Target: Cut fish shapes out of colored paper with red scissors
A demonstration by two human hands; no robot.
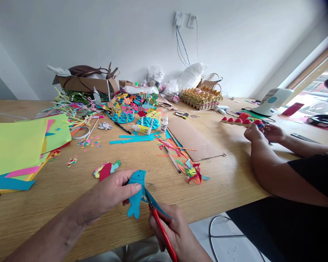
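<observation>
Between the thumb and fingers of my left hand [117, 190] is a blue paper fish [136, 198], head up and tail down, with an eye and outlines drawn in dark ink. My right hand [171, 227] is closed around red-handled scissors [161, 229]. Their blades lie at the right edge of the fish, where a blue paper strip [157, 205] hangs partly cut away. Just beyond my left hand, a small pile of cut paper shapes [105, 171] in red, yellow and green rests on the table.
Coloured paper sheets [13, 145] are stacked at left. Paper scraps [195, 173], a pen [172, 159] and cardboard [196, 138] lie ahead. Farther back are glue bottles [164, 123], fish decorations [125, 107] and egg trays [202, 97]. At right, another person's hands [258, 133] hold a painted egg-carton strip [236, 121].
</observation>
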